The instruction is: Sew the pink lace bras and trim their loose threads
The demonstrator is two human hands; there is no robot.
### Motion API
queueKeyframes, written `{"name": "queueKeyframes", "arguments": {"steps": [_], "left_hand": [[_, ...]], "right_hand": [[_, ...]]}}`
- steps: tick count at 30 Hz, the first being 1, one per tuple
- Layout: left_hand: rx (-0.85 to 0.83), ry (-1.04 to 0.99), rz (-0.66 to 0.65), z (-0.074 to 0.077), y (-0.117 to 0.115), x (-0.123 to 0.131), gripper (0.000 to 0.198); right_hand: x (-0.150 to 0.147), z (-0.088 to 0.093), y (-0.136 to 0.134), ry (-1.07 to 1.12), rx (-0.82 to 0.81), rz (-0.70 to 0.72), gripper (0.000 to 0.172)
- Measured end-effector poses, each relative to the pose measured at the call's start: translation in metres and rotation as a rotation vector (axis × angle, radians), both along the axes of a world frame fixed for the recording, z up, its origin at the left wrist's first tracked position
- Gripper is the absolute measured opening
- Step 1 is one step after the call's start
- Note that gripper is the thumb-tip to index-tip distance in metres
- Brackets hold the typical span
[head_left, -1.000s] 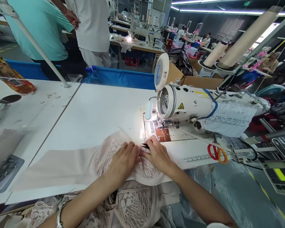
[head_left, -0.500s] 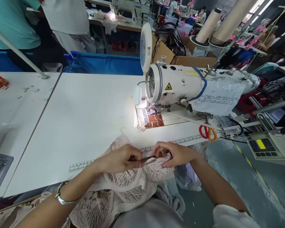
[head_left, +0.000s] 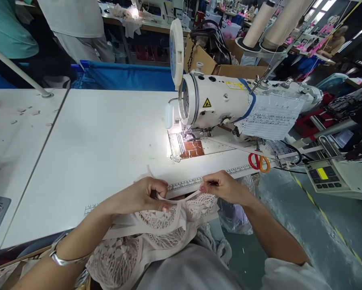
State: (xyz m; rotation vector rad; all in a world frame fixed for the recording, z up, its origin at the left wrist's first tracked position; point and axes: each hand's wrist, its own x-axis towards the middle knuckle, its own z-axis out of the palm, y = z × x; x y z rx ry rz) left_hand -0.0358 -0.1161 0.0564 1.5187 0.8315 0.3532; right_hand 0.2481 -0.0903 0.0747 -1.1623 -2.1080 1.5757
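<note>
A pale pink lace bra [head_left: 161, 219] lies over my lap and against the table's front edge. My left hand [head_left: 147, 195] pinches its upper edge between thumb and fingers. Farther right, my right hand [head_left: 224, 187] grips the same edge, and a narrow strip of the bra runs taut between the two hands. More lace cups hang below, toward my lap. Beyond my hands stands a white sewing machine [head_left: 220, 98], its lamp lighting the needle area. Both hands are apart from the machine.
Scissors with red and orange handles [head_left: 259, 162] hang at the machine's right front. A ruler strip [head_left: 187, 184] runs along the edge of the white table [head_left: 108, 141]. A control box [head_left: 328, 177] sits at right. Thread cones [head_left: 259, 24] stand behind; two people are across the blue cloth barrier [head_left: 132, 78].
My hands have moved apart, the left one shifting left and the right one slightly up. The bra's edge between them is now stretched straight. The whole view has shifted a little.
</note>
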Motion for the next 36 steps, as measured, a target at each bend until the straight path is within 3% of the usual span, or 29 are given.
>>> {"name": "queueKeyframes", "arguments": {"steps": [4, 8, 11, 17, 21, 26, 36], "left_hand": [[-0.033, -0.271, 0.138, -0.007, -0.005, 0.001, 0.039], [-0.387, -0.558, 0.360, -0.015, -0.015, 0.010, 0.035], [-0.555, -0.720, 0.525, -0.018, -0.022, 0.020, 0.039], [-0.618, -0.869, 0.763, -0.020, -0.031, 0.036, 0.048], [-0.594, -0.890, 0.778, -0.018, -0.032, 0.039, 0.052], [-0.568, -0.814, 0.690, -0.011, -0.031, 0.034, 0.052], [-0.574, -0.783, 0.719, -0.011, -0.032, 0.034, 0.057]], "right_hand": [[-0.002, -0.003, -0.008, 0.300, -0.212, -0.124, 0.058], [-0.002, -0.014, -0.008, 0.466, -0.412, -0.259, 0.060], [0.000, -0.026, -0.007, 0.534, -0.508, -0.247, 0.057], [-0.001, -0.037, -0.011, 0.638, -0.584, -0.264, 0.057], [-0.001, -0.035, -0.015, 0.643, -0.595, -0.301, 0.056], [0.001, -0.032, -0.015, 0.623, -0.581, -0.278, 0.056], [0.004, -0.026, -0.014, 0.574, -0.559, -0.250, 0.059]]}}
